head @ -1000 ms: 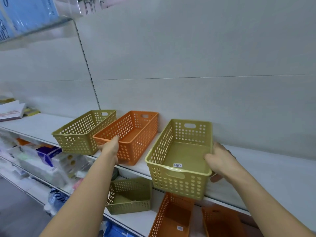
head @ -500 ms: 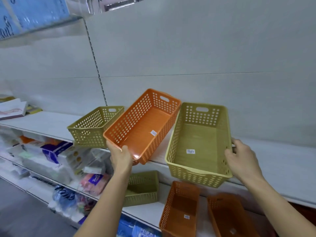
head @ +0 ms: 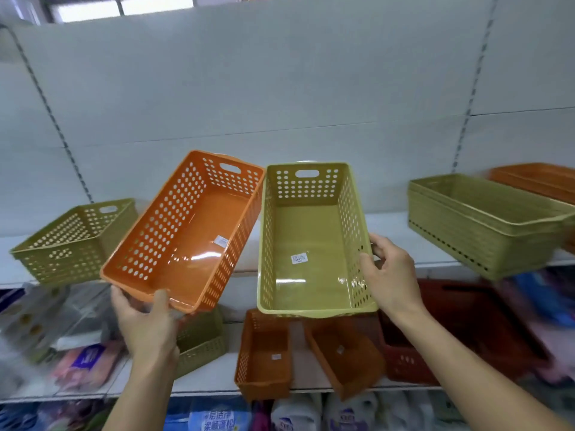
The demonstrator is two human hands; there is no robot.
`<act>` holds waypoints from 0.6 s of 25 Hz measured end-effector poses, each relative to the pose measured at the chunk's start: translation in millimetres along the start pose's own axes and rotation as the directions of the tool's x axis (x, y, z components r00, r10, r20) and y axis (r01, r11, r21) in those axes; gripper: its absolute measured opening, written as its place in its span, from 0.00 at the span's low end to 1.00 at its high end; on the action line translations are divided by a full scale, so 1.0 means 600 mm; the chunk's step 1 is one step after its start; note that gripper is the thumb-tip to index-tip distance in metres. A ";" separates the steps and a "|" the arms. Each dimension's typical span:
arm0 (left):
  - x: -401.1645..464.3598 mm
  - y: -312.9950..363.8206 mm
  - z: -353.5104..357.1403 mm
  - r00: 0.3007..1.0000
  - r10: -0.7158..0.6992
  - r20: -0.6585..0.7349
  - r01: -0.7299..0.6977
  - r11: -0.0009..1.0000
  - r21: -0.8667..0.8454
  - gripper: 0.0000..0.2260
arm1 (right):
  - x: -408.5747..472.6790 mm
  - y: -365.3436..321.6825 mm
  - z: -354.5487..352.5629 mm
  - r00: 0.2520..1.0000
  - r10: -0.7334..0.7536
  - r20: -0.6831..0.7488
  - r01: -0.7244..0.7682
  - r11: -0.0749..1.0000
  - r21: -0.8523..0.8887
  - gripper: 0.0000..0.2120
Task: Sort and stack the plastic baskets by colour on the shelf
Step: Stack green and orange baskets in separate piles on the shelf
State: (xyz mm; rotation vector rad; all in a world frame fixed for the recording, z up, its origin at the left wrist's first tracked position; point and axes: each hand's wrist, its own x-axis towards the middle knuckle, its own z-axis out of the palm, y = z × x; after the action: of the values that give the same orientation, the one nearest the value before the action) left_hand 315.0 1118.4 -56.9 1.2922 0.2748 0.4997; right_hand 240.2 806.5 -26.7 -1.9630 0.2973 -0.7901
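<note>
1. Left hand [head: 146, 321] clamped on the near short rim of an orange perforated plastic basket [head: 186, 234] — thumb over the rim, fingers beneath; basket lifted off the shelf and tilted, open side toward the camera.
2. Right hand [head: 389, 275] gripping the right long wall of an olive-green perforated plastic basket [head: 308, 244], thumb inside, fingers outside; likewise raised and tipped toward the camera, just beside the orange one, upper corners nearly touching.
3. White price stickers on both basket floors.
4. Resting on the white upper shelf [head: 392, 225]: a single olive-green perforated basket at left [head: 71, 241], a stack of nested olive-green baskets at right [head: 485, 222], and behind it a stack of orange baskets [head: 538, 178] at the frame edge.
5. On the lower shelf — another olive-green basket [head: 202, 340], two orange baskets [head: 264, 353], a dark red basket [head: 460, 331], blurred packaged goods at left [head: 62, 334].
</note>
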 end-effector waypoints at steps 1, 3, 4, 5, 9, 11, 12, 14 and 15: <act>-0.018 0.008 0.012 1.000 0.002 0.021 -0.002 1.000 -0.011 0.30 | -0.003 -0.002 -0.024 1.000 -0.009 -0.025 0.009 1.000 -0.009 0.16; -0.056 0.023 0.043 0.997 -0.003 0.080 0.006 0.999 -0.036 0.31 | -0.004 -0.002 -0.073 0.997 -0.025 -0.068 0.023 0.999 -0.023 0.16; -0.076 0.030 0.059 0.994 -0.010 0.110 0.016 0.999 -0.050 0.31 | -0.004 -0.002 -0.097 0.995 -0.028 -0.092 0.025 0.999 -0.025 0.16; -0.097 0.035 0.077 0.991 -0.015 0.134 0.023 0.998 -0.057 0.31 | -0.003 0.000 -0.125 0.992 -0.035 -0.119 0.032 0.999 -0.028 0.17; -0.168 0.045 0.142 0.981 0.008 0.192 0.005 0.998 -0.068 0.30 | 0.006 0.008 -0.234 0.979 -0.055 -0.194 0.044 0.997 -0.061 0.18; -0.209 0.053 0.185 0.974 0.021 0.224 -0.004 0.997 -0.077 0.30 | 0.017 0.015 -0.305 0.970 -0.061 -0.233 0.045 0.996 -0.074 0.18; -0.232 0.059 0.210 0.971 0.023 0.240 -0.003 0.997 -0.082 0.30 | 0.025 0.018 -0.344 0.966 -0.071 -0.250 0.051 0.995 -0.082 0.18; -0.283 0.068 0.265 0.962 0.025 0.273 0.009 0.992 -0.123 0.30 | 0.045 0.024 -0.428 0.960 -0.094 -0.263 0.069 0.993 -0.101 0.17; -0.314 0.070 0.299 0.957 0.026 0.288 0.018 0.989 -0.148 0.31 | 0.056 0.033 -0.477 0.960 -0.103 -0.259 0.075 0.991 -0.114 0.17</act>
State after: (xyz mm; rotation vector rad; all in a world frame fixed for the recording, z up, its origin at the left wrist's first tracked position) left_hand 227.3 880.6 15.4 1.2008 -0.0107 0.3217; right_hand 85.1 579.9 63.7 -1.9783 0.4171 -1.1187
